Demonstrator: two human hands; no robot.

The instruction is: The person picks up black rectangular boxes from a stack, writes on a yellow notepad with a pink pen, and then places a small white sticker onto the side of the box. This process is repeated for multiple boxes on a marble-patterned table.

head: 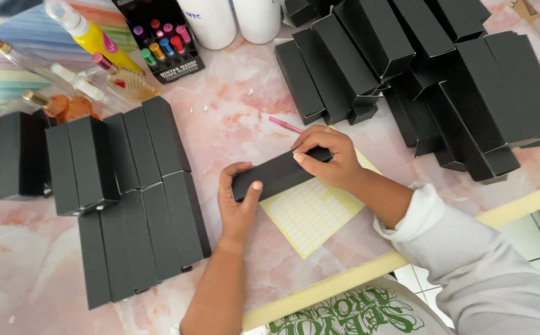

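Both hands grip a long black box (pixel 277 174) that lies slightly tilted over a yellow sheet of small white labels (pixel 310 214) near the middle of the pink marbled desk (pixel 233 118). The left hand (pixel 238 201) clasps the box's near-left end, thumb laid up over its side, while the right hand (pixel 329 160) closes over the far-right end with the fingers curled across the top; the right arm wears a pale long sleeve. Just beyond the right hand lies a thin pink pen (pixel 285 125), touching neither box nor sheet. To the left, a tidy group of similar black boxes (pixel 136 198) lies flat side by side in two rows, with a few more (pixel 9 152) standing at the left edge. At the upper right, a looser heap of black boxes (pixel 431 74) is piled crosswise. Along the far edge stand a yellow spray bottle (pixel 93 34), a dark pack of coloured markers (pixel 161 40), some clear and amber bottles (pixel 65 99), and two white containers (pixel 233 18). A pale yellow rim (pixel 357 273) borders the desk's near side.
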